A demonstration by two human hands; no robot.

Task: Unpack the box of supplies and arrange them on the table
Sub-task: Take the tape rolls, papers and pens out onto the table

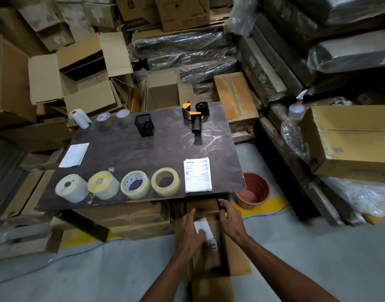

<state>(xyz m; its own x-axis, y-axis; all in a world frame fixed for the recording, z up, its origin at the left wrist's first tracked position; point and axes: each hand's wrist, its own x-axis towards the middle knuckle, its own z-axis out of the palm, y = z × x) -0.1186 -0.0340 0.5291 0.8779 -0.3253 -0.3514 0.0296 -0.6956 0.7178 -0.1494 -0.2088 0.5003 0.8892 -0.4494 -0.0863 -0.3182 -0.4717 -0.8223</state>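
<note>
An open cardboard box (237, 258) stands on the floor below the table's near edge. My left hand (190, 234) reaches into it and touches a white packet (203, 227); whether it grips the packet is unclear. My right hand (229, 219) hovers over the box's far right side with fingers loosely curled, holding nothing. On the dark table (148, 149), the near row holds two label rolls (71, 188) (103, 185), two clear tape rolls (135, 185) (165, 182) and a stack of printed slips (197, 175).
Farther back on the table lie a tape dispenser (195, 118), a black mesh pen holder (144, 125), two brown tape rolls (105, 119), a white roll (79, 118) and a paper sheet (74, 154). A red pot (253, 190) stands right of the table. Stacked cartons surround everything.
</note>
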